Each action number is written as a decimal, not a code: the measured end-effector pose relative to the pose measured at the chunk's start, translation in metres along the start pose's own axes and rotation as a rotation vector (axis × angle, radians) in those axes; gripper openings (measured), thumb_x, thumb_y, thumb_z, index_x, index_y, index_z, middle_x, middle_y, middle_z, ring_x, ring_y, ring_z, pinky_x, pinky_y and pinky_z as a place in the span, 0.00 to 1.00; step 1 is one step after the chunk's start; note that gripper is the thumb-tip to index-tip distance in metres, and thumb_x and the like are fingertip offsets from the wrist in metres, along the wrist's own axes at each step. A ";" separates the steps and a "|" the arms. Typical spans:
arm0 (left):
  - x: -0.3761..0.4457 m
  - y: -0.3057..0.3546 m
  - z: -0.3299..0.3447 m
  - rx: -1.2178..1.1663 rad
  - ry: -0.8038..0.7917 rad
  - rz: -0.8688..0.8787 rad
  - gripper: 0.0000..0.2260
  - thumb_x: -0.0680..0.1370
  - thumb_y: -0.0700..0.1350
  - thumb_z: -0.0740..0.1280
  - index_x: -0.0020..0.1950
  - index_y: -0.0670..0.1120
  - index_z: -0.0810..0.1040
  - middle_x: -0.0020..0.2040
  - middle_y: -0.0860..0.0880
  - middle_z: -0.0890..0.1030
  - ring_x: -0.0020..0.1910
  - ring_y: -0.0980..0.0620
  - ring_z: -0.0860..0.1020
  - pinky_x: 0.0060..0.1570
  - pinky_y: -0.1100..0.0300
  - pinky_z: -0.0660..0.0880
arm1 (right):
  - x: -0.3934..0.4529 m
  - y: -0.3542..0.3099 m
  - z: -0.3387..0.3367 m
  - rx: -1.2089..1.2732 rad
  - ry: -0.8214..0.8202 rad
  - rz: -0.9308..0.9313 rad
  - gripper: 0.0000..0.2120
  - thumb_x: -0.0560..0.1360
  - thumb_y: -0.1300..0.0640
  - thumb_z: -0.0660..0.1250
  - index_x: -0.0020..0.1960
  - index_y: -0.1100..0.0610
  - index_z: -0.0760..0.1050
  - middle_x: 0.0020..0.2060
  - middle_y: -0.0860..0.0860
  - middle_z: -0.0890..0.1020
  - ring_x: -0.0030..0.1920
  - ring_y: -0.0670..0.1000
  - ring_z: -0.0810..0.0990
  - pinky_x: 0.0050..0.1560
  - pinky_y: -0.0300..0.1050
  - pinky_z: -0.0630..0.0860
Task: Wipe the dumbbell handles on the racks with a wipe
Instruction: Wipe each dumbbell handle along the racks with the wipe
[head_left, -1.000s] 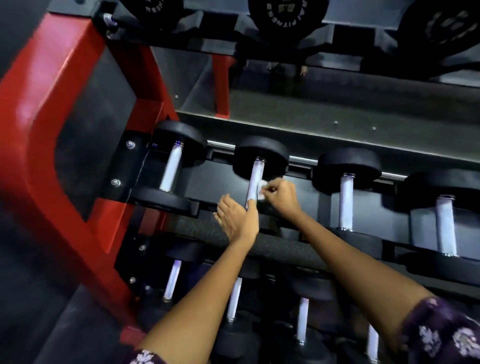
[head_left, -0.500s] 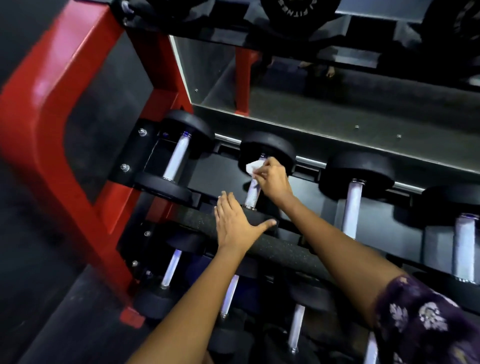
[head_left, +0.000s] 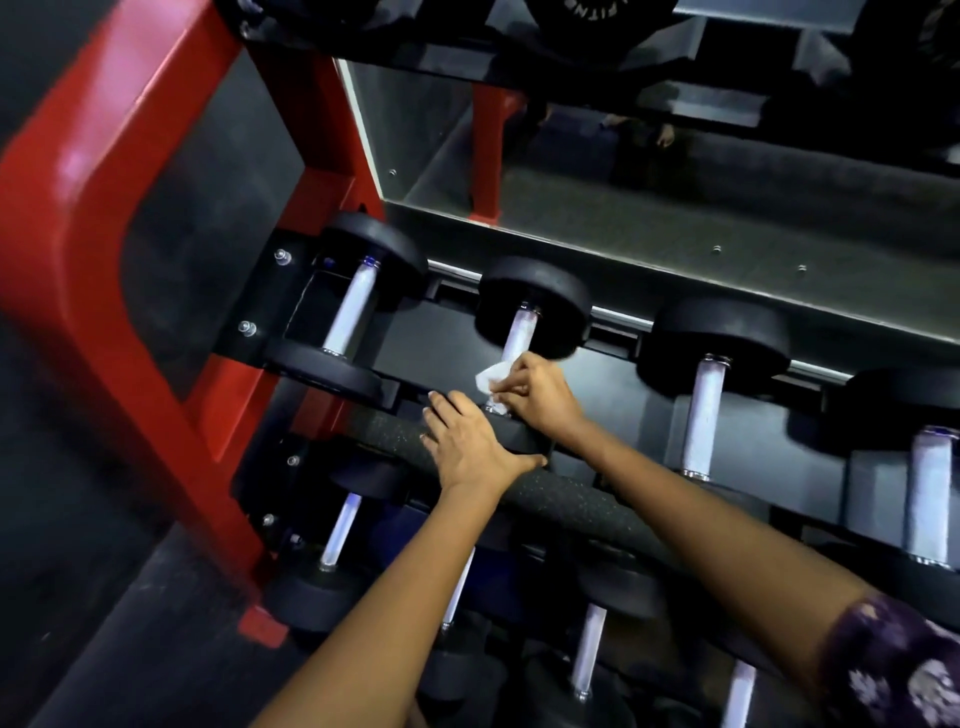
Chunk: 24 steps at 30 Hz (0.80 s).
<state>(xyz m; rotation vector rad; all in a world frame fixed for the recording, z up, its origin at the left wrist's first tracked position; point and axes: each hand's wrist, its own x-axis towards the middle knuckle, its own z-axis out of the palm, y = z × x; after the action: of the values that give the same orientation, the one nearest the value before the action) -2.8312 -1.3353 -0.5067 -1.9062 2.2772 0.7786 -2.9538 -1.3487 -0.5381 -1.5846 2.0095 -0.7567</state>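
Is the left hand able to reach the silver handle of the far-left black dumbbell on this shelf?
Probably yes. The left hand lies flat on the speckled black rail, empty, and nothing stands between it and that silver handle.

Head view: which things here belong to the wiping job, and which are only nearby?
Job: wipe, right hand, second dumbbell's handle, left hand on the front rail.
Nearby: red frame, mirror.
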 end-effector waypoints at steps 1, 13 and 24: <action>-0.001 0.001 0.000 0.015 -0.007 0.005 0.57 0.61 0.65 0.78 0.75 0.38 0.49 0.78 0.38 0.50 0.77 0.39 0.50 0.72 0.41 0.56 | 0.004 0.003 -0.006 0.031 0.007 0.023 0.08 0.69 0.65 0.72 0.48 0.64 0.83 0.41 0.53 0.76 0.40 0.48 0.75 0.40 0.25 0.66; -0.001 0.001 -0.003 0.101 -0.031 0.037 0.57 0.61 0.67 0.75 0.75 0.40 0.50 0.78 0.38 0.47 0.77 0.37 0.48 0.67 0.31 0.60 | 0.025 0.004 -0.012 -0.128 -0.041 -0.006 0.08 0.71 0.59 0.72 0.48 0.62 0.83 0.48 0.58 0.76 0.48 0.54 0.76 0.45 0.37 0.66; 0.002 -0.005 -0.003 0.034 -0.042 0.090 0.61 0.61 0.69 0.75 0.77 0.39 0.43 0.79 0.40 0.45 0.78 0.40 0.45 0.69 0.33 0.56 | 0.011 -0.005 -0.024 -0.182 -0.375 -0.199 0.10 0.73 0.67 0.66 0.53 0.63 0.81 0.46 0.60 0.77 0.47 0.56 0.76 0.42 0.34 0.64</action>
<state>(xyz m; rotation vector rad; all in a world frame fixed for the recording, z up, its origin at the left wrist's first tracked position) -2.8264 -1.3391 -0.5063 -1.7673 2.3491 0.7773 -2.9682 -1.3573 -0.5173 -1.8897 1.7035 -0.3159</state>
